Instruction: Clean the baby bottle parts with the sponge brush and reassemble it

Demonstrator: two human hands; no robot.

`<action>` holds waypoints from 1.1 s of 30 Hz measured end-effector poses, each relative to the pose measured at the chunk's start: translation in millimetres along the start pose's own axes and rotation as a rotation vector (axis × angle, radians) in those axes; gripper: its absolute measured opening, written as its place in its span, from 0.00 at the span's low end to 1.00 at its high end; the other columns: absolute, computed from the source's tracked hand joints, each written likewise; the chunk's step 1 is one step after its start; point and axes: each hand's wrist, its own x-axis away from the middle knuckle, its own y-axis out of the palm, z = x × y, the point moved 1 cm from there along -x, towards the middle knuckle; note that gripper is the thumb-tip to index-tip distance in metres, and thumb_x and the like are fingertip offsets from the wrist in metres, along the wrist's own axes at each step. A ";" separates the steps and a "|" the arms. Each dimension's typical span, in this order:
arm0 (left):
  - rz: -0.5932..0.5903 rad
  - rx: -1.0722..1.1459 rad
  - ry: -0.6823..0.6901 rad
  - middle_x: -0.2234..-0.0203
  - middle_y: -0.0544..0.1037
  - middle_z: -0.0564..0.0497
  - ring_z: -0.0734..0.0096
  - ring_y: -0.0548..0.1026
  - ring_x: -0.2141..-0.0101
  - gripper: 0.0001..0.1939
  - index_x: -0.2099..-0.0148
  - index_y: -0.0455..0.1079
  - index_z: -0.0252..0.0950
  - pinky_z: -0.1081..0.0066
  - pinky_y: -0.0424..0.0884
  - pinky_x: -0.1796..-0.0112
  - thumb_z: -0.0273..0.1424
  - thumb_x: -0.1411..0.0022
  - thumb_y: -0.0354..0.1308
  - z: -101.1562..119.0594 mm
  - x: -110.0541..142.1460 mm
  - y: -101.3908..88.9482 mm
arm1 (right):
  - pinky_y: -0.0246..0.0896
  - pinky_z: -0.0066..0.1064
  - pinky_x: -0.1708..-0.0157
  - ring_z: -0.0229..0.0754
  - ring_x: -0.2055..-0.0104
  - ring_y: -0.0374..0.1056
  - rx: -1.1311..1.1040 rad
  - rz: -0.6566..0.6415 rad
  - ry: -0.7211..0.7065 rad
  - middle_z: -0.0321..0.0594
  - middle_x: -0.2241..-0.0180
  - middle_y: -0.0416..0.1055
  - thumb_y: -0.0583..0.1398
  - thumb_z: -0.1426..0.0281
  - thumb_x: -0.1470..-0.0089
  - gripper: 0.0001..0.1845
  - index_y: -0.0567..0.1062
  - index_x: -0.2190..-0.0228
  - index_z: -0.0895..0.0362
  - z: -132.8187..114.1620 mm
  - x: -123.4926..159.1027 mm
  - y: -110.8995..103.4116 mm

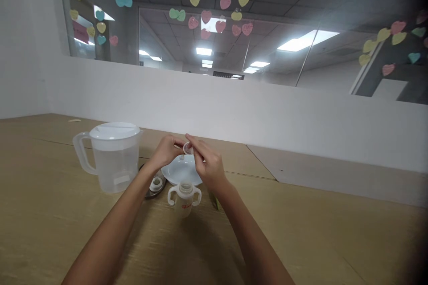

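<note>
A small clear piece with a round rim, which looks like a baby bottle nipple (187,148), is held up between both hands. My left hand (167,150) pinches it from the left side. The fingers of my right hand (210,164) close on it from the right and partly cover it. Below the hands lies a shallow white bowl (172,173). In front of that, an uncapped baby bottle (184,202) with two white handles and red lettering stands upright on the table. Left of the bottle, a white bottle ring (156,183) rests on a dark round dish (151,194).
A translucent lidded pitcher (117,160) stands on the left of the wooden table (301,236), its handle pointing left. Something thin and green (216,202) shows beside my right wrist. A white wall (207,102) with a window above borders the table's back.
</note>
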 end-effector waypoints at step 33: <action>0.042 -0.241 0.026 0.77 0.79 0.52 0.72 0.71 0.76 0.14 0.70 0.78 0.33 0.76 0.61 0.75 0.38 0.52 0.58 -16.3 -1.7 8.0 | 0.54 0.27 0.71 0.36 0.70 0.62 0.420 0.007 0.053 0.36 0.72 0.71 0.52 0.81 0.52 0.14 0.73 0.69 0.56 -12.8 -11.4 -24.9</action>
